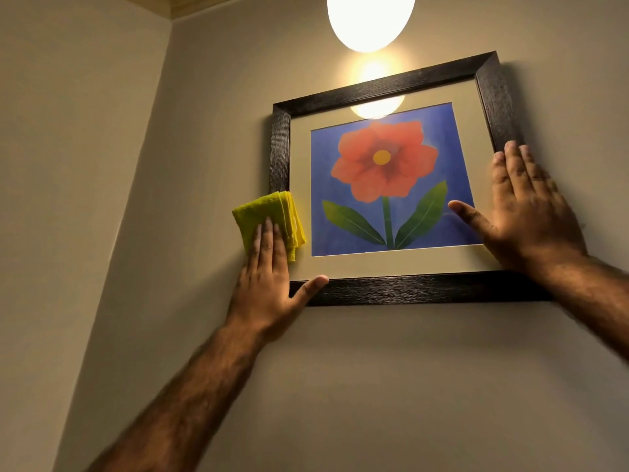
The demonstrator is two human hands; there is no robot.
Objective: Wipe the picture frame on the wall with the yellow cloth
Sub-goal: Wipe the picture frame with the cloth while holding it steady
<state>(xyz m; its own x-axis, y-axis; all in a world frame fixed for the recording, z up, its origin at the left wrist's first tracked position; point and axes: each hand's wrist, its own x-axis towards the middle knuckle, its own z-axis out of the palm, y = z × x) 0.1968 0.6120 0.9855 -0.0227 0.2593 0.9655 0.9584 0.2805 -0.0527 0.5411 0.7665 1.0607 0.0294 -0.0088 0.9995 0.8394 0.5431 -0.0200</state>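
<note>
A dark wooden picture frame (391,86) hangs on the beige wall, holding a red flower on a blue ground behind glass. My left hand (269,277) presses a folded yellow cloth (262,212) flat against the frame's left side near the lower left corner, thumb resting on the bottom rail. My right hand (531,212) lies flat with fingers spread on the frame's right side, covering its lower right part, thumb on the glass.
A glowing round lamp (371,18) hangs just above the frame and reflects in the glass. A wall corner (160,97) runs down at the left. Bare wall lies below the frame.
</note>
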